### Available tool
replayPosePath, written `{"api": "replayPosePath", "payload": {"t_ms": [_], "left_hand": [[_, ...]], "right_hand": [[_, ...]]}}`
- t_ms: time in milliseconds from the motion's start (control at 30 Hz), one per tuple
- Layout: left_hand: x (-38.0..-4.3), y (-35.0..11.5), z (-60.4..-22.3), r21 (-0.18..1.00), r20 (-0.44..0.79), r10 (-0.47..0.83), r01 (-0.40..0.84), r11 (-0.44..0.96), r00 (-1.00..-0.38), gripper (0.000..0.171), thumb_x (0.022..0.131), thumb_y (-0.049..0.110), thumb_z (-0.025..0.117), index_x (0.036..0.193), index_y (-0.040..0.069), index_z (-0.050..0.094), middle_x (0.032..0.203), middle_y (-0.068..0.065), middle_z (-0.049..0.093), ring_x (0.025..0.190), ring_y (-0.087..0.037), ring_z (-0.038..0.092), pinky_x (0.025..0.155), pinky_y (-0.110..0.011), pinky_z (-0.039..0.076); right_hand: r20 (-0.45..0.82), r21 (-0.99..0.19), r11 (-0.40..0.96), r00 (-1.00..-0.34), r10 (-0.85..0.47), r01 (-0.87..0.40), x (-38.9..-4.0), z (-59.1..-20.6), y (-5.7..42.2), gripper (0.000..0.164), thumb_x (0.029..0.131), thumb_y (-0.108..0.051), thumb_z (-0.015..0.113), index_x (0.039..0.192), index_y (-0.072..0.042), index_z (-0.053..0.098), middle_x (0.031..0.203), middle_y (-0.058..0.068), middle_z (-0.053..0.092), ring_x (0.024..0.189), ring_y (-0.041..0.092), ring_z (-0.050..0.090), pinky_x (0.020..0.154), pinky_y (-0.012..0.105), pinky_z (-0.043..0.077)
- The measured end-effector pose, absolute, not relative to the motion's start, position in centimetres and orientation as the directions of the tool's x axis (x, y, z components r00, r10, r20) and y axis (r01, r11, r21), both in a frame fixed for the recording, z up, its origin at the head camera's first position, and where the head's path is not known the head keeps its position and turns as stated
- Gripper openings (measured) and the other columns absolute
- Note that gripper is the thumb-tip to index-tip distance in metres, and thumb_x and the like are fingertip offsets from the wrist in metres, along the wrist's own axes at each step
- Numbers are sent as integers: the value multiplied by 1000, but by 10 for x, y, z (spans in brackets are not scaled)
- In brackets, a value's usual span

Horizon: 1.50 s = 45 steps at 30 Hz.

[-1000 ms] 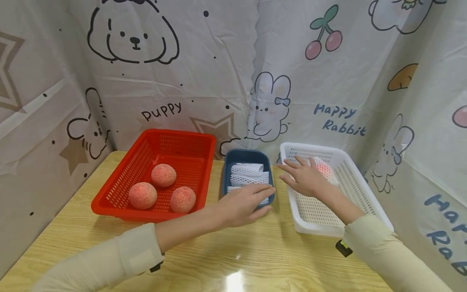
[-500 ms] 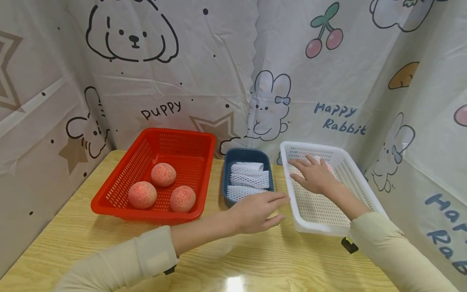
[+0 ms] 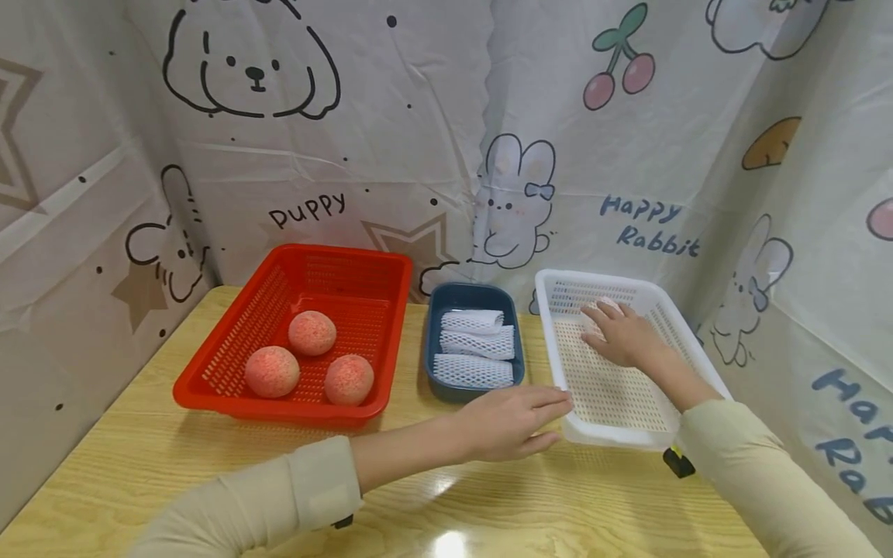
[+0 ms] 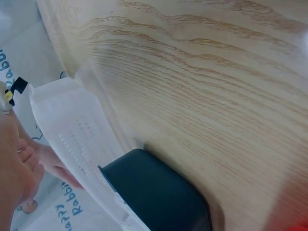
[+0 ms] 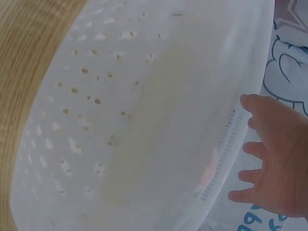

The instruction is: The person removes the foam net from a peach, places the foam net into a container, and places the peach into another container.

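My right hand (image 3: 628, 337) reaches over the white basket (image 3: 553, 341) with its fingers spread. Beneath the fingertips, mostly hidden, a white foam net (image 3: 605, 304) shows at the back of the basket; in the right wrist view a pinkish patch (image 5: 208, 171) shows through the basket wall. My left hand (image 3: 512, 422) lies with extended fingers, its fingertips right at the basket's near left corner. Left of the basket, a dark blue tray (image 3: 481, 394) bears several white foam net sleeves (image 3: 473, 372).
A red basket (image 3: 279, 412) on the left contains three round pink peaches, a front-left peach (image 3: 272, 372), a back peach (image 3: 312, 333) and a front-right peach (image 3: 349, 380). A printed curtain (image 3: 432, 93) encloses the wooden table (image 3: 425, 511) at the back and sides.
My left hand has shifted right and toward me, from over the blue tray to the white basket's corner. My right hand has moved right, and the netted fruit is now mostly hidden.
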<state>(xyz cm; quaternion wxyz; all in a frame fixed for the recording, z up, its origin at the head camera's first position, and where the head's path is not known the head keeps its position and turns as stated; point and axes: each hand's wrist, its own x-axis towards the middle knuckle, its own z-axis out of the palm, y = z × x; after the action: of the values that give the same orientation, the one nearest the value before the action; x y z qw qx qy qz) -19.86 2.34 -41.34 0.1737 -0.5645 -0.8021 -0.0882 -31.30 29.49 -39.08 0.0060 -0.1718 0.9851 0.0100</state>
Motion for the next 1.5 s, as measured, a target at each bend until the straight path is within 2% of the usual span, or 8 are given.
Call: {"api": "replayPosePath", "payload": {"t_ms": [200,467,700,967,1167,1500], "left_hand": [[-202,30,-419,-60,380,886,949,311,-267,45,103,31,57,139,5,57,143,-8,55,131,-18,51,112,-23,32],[-208,40,-427,-62,418,892,974,217,-172,40,100,27,61,133,4,61,139,-9,58,129,-19,53,113,-25,32],[-216,43,-433,-82,379,919,985,150,-108,42,102,29,59,136,4,59,143,-9,54,132,-19,51,115,-25,27],[-222,47,-441,-77,405,909,987,142,-99,42,103,29,57,138,6,59,141,-7,56,132,-18,50,115,-23,23],[-223,54,-449,-60,501,860,988,142,-94,33,100,25,61,128,7,67,132,-6,64,128,-17,55,115,-24,26],[-220,64,-453,-15,650,745,978,208,-149,17,93,25,72,105,15,79,111,2,73,110,-10,66,105,-15,36]], "right_hand": [[-35,-40,955,-955,-296,-294,-313,-390,307,60,104,-33,52,150,2,37,151,34,31,135,59,27,109,69,24],[-65,-61,963,-961,-267,-264,-310,-390,314,61,104,-34,50,151,1,35,153,33,29,137,58,24,108,71,23],[-78,-59,963,-961,-266,-262,-310,-394,312,60,104,-34,49,153,-2,34,155,29,28,138,57,24,109,70,22],[-65,-51,960,-959,-278,-275,-311,-391,312,61,104,-33,50,152,0,35,154,30,30,137,57,25,109,70,23],[-81,-52,965,-962,-259,-255,-312,-386,312,62,104,-35,50,153,0,34,155,29,28,139,57,22,109,70,22],[-99,-17,966,-961,-257,-256,-324,-389,310,66,104,-29,50,149,13,28,148,39,30,133,60,29,110,66,26]]}}
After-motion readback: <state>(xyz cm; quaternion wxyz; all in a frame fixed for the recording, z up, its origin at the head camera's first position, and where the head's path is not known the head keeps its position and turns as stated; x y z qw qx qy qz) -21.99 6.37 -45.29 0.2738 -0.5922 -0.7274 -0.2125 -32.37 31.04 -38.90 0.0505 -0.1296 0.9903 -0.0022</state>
